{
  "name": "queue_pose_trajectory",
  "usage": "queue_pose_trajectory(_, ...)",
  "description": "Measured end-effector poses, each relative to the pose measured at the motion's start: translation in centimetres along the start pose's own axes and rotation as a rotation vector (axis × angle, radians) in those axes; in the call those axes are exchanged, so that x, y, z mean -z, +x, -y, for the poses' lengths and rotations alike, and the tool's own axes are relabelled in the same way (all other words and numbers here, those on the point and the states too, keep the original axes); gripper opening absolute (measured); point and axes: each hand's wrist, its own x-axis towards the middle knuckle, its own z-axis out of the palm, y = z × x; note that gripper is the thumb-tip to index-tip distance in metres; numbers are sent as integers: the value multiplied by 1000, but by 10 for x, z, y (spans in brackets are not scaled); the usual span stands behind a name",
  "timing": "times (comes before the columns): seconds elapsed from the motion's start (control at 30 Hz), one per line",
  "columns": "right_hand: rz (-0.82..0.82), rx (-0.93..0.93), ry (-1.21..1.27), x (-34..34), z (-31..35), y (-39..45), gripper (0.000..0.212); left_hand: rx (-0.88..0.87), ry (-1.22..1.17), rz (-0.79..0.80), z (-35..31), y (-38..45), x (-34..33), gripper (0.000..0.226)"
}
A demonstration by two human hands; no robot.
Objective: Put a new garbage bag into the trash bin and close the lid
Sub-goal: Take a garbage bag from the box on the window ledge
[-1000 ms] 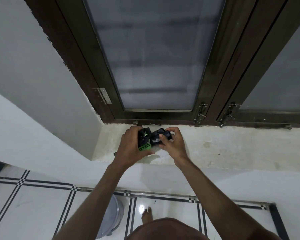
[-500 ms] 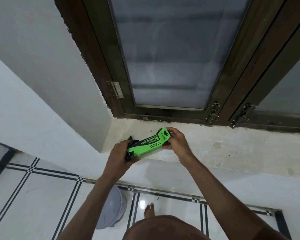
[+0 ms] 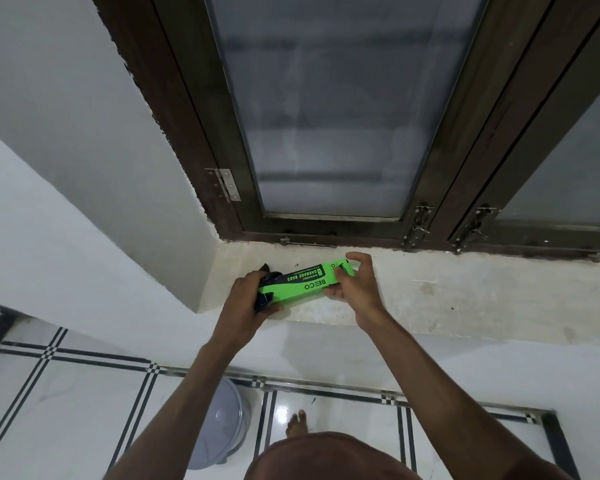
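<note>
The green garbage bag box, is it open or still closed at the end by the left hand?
Open: black bag material sticks out of the green box at the end the left hand holds.

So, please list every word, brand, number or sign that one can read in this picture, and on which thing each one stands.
"BECO": on the green box, which both hands hold by its ends.
"GARBAGE BAGS": on the dark band of the same box.
Small line above "GARBAGE BAGS": too small to read.
Print by the right hand: partly covered, unreadable.
Nothing else bears text.
</note>
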Motion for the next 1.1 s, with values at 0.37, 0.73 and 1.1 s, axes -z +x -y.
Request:
queue_pose_trajectory(0.37, 11, 78, -25, -3, 9, 2, 14, -32, -98, -119, -9, 6, 2, 57)
queue_pose_trajectory(0.73, -4, 113, 42, 3, 5, 7, 18, -48, -90, -118, -13, 6, -1, 62)
queue_pose_trajectory(1.1, 11, 118, -214, 0, 7, 2, 21, -6, -80, -95, -4, 10, -6, 58)
